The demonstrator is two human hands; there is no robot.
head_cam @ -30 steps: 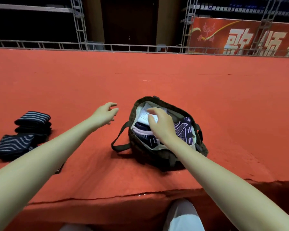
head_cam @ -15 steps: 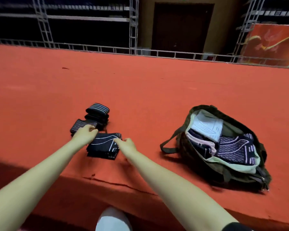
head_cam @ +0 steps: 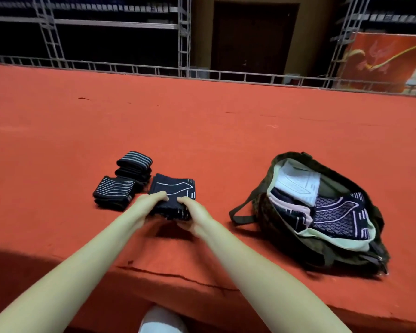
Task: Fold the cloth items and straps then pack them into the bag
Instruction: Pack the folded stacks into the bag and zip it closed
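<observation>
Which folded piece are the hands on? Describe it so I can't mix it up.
On the red carpet, left of the open green bag, lie three dark bundles. Both hands hold the nearest, rightmost one: flat, black, with thin white outline markings; its neighbours carry even grey stripes.

Folded dark cloth with white line pattern (head_cam: 172,197), lifted slightly at its near edge above the red surface, just right of two folded black straps with grey stripes (head_cam: 124,180), one stacked behind the other. Well to the right, olive bag (head_cam: 322,251) lying open with pale lining, holding folded white cloth (head_cam: 298,186) and dark patterned cloths (head_cam: 334,217)
</observation>
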